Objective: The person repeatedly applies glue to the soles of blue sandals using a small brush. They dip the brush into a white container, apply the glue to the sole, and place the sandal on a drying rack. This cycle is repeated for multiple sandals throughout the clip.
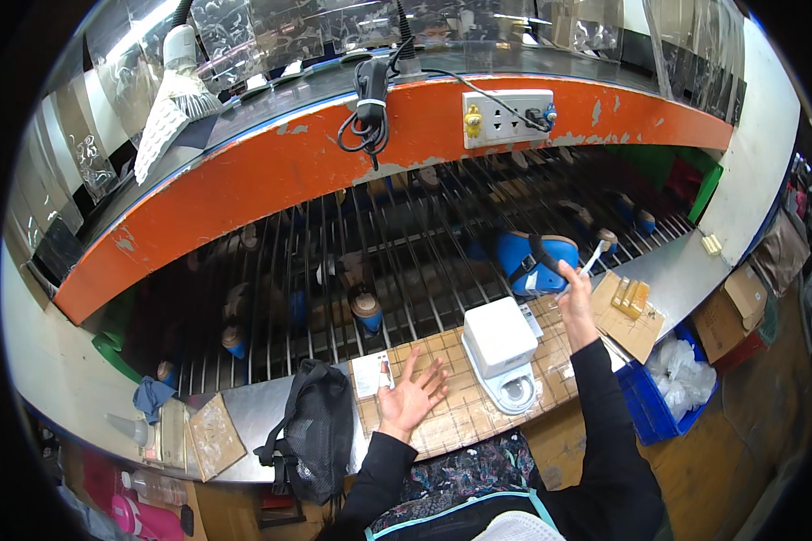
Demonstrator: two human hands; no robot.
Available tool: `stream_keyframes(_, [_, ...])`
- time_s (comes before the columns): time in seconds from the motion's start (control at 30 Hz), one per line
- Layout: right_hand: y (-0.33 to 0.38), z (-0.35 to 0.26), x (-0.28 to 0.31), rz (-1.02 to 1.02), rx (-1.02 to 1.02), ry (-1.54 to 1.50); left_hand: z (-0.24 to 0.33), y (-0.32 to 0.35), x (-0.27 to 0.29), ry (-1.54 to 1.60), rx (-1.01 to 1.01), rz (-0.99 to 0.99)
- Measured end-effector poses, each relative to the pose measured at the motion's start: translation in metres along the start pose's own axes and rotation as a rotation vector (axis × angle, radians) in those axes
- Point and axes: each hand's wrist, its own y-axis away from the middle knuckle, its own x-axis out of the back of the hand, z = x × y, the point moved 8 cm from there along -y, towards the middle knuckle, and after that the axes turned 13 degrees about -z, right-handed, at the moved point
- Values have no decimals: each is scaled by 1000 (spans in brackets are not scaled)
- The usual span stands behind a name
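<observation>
To the left of the white box (501,334), a printed card (367,371) lies flat; its lettering is too small for me to read. The box stands on a tan gridded mat (438,435) over a metal counter (253,422). Left of the box my left hand (410,397) is palm up, fingers spread, holding nothing. Beyond the box and to its right, my right hand (576,298) pinches a thin white stick (594,257). The blue shoe form (519,252) with a black strap sits just behind the box, perhaps touching my fingertips; the overlap makes that hard to judge. Metal rods (309,288) with gaps between them run behind the box, under a chipped orange beam (271,169). Right of the box, amber blocks (631,298) rest on cardboard (636,338); farther right, a blue crate (642,419) sits beyond the counter's edge. A black mesh bag (320,428) bounds the mat's far left, well apart from the box.
</observation>
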Motion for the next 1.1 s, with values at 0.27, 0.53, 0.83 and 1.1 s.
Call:
stream_keyframes(0.27, [-36,54,-10,-66,-1,523,2,-1,-2,7,-17,8])
stream_keyframes(0.53, [-73,93,-1,-208,-233,1130,0,0,-1,-37,-12,29])
stream_keyframes(0.83, [-167,11,91,251,-76,2032,-3,3,0,3,-26,81])
stream_keyframes(1.1, [-214,-11,248,345,-457,1722,-3,13,19,118,-26,198])
